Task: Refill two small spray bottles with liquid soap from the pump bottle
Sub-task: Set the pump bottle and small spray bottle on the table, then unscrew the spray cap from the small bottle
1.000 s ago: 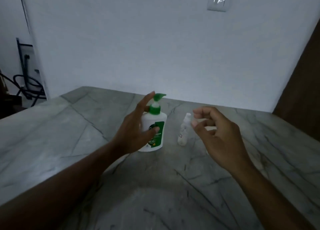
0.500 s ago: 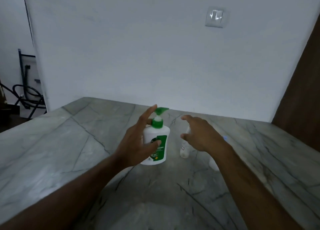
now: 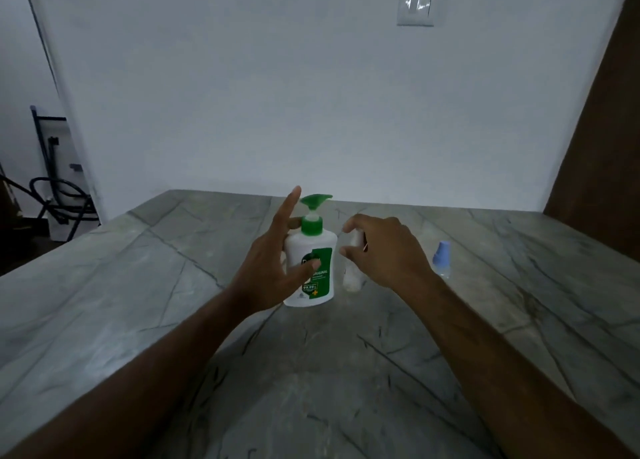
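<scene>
Both forearms reach forward. The left hand [image 3: 273, 268] is spread, fingers straight; the right hand [image 3: 384, 251] has curled fingers.

Both hands [image 3: 273, 268] flank the upright pump bottle [image 3: 310, 268].

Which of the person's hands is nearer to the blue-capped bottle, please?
Right. The right hand is at the white spray bottle, just left of the blue-capped bottle. The left hand is farther left, at the pump bottle.

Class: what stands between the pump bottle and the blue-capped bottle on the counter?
In the head view, a small white spray bottle, with the right hand around its top.
</scene>
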